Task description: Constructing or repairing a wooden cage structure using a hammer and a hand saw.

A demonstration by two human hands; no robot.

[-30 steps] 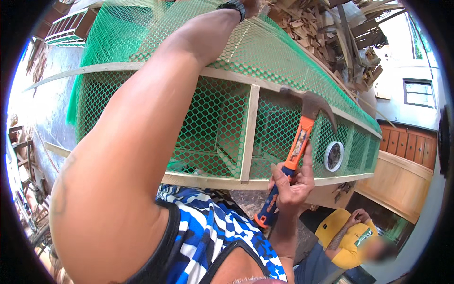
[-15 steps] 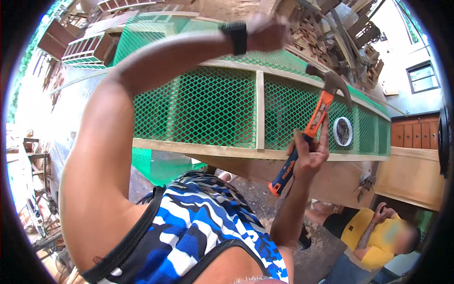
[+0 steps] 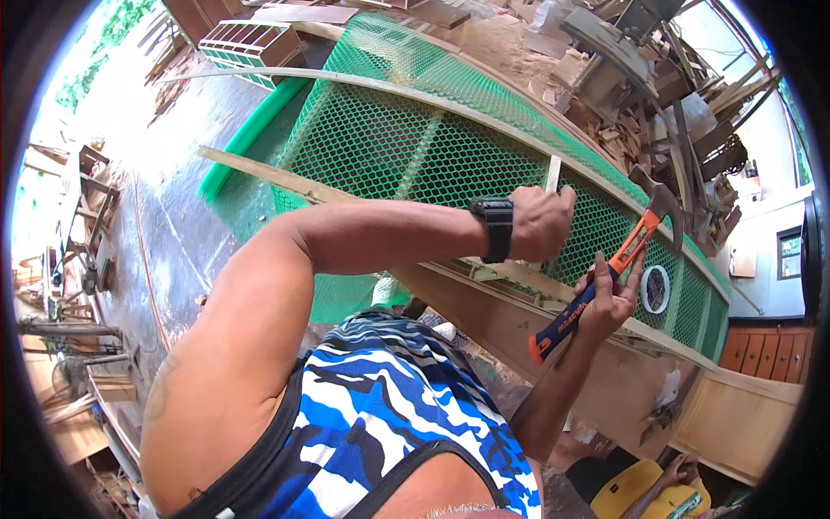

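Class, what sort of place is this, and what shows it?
Probably a woodworking workshop or yard: wood scraps lie heaped beyond a wooden frame covered in green mesh, and the person's right hand holds a claw hammer.

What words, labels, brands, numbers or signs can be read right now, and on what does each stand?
Claw hammer, dark blue handle: orange lettering, which I won't copy out.
Claw hammer, orange neck: small markings, too small to read.
Yellow shirt at lower right: green print and a small dark patch, both too small to read.
I can make out no other lettering.
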